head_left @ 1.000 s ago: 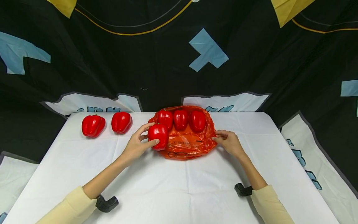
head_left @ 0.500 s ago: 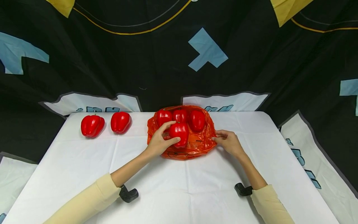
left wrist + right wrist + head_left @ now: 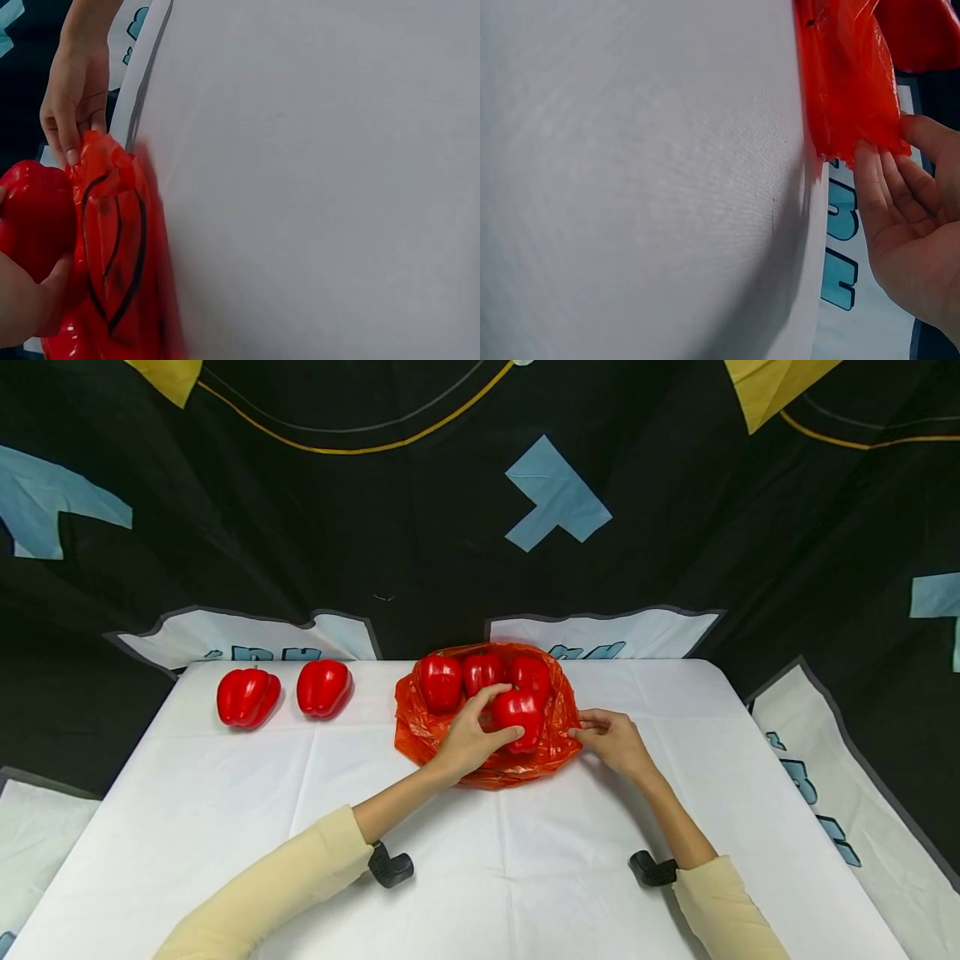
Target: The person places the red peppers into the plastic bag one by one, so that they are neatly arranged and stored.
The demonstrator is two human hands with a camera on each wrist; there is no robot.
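Note:
A red plastic bag [image 3: 412, 735] lies spread open on the table, with three red bell peppers in a row at its back, one of them the left bell pepper [image 3: 440, 683]. Over the bag's front right part, my left hand [image 3: 474, 737] holds another bell pepper [image 3: 519, 718] between thumb and fingers. That pepper partly covers the rear right one. At the bag's right edge my right hand [image 3: 611, 742] pinches the plastic, also seen in the right wrist view, where the bag [image 3: 855, 82] hangs from thumb and fingertips.
Two more bell peppers, one at the far left [image 3: 248, 697] and one nearer the bag [image 3: 324, 688], rest at the table's back left. White cloth covers the table [image 3: 570, 877]. Behind its back edge hangs a dark printed curtain [image 3: 420, 543].
My left hand has carried its bell pepper rightward, from the bag's left edge to over its front right part. The right hand has stayed at the bag's edge.

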